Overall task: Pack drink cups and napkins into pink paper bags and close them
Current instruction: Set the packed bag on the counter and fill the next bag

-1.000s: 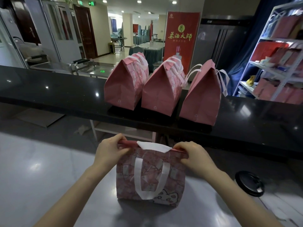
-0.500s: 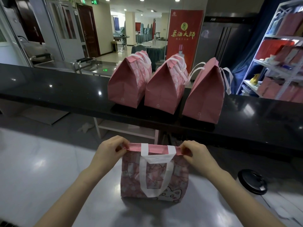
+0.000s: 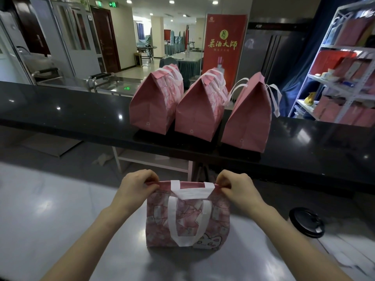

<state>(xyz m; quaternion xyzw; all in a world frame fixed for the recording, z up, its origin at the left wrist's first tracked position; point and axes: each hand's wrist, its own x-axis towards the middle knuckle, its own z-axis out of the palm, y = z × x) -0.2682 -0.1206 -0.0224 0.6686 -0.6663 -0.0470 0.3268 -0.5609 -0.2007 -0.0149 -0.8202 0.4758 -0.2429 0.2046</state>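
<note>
A pink patterned paper bag (image 3: pixel 187 222) with white handles stands on the steel worktop (image 3: pixel 50 230) in front of me. Its top edge is folded over flat, and the far handle lies across the fold. My left hand (image 3: pixel 137 186) pinches the left end of that folded top. My right hand (image 3: pixel 233 186) pinches the right end. What is inside the bag is hidden. Three closed pink bags (image 3: pixel 156 102) (image 3: pixel 199 107) (image 3: pixel 248 116) stand in a row on the black counter (image 3: pixel 60 114) behind.
A black cup lid (image 3: pixel 306 222) lies on the worktop at the right. A white shelf rack (image 3: pixel 345 78) with red and pink boxes stands at the far right. A red banner (image 3: pixel 223 47) rises behind the counter.
The bag's top has been folded down flat and the far white handle now lies over the fold. Both hands kept their hold on the two ends.
</note>
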